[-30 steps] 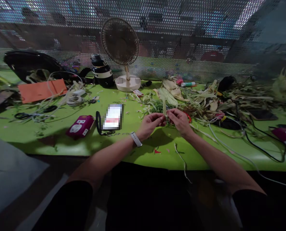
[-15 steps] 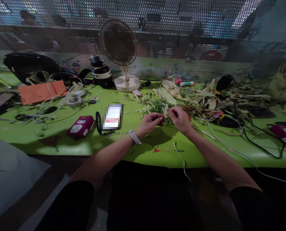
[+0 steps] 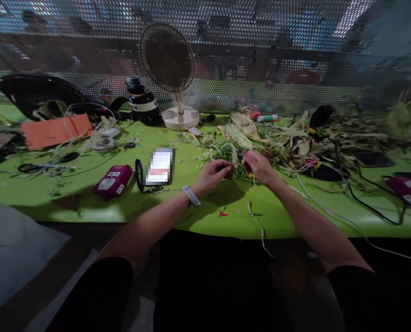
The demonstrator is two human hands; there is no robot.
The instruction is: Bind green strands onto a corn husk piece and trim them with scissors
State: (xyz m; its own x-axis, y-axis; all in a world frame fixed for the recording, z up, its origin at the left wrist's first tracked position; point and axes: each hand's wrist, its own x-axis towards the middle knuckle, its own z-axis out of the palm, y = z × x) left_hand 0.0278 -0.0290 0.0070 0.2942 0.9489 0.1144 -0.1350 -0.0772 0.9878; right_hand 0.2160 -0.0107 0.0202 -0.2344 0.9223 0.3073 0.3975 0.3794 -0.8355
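Note:
Near the middle of the green table, my left hand (image 3: 214, 176), with a pale watch band on its wrist, is closed in a pinch. What sits between its fingertips is too small to make out. Just to its right, my right hand (image 3: 259, 167) is curled closed around a small dark tool with yellow parts (image 3: 251, 175); its kind is mostly hidden by the fingers. Beneath and behind both hands lies a heap of shredded green plant bits (image 3: 226, 151). Pale dried corn husks (image 3: 238, 133) rest just beyond.
A fan (image 3: 181, 117) and a black bottle (image 3: 145, 106) stand at the back by a perforated metal screen. Left of my hands are a phone (image 3: 159, 167), a purple power strip (image 3: 113, 181) and an orange sheet (image 3: 57, 132). More dried husks and cables (image 3: 347, 216) spread rightward.
My right hand has turned from a fingertip pinch to a fuller grip, with its back now upward and yellow showing beneath. The left hand stays pinched. The view has shifted slightly.

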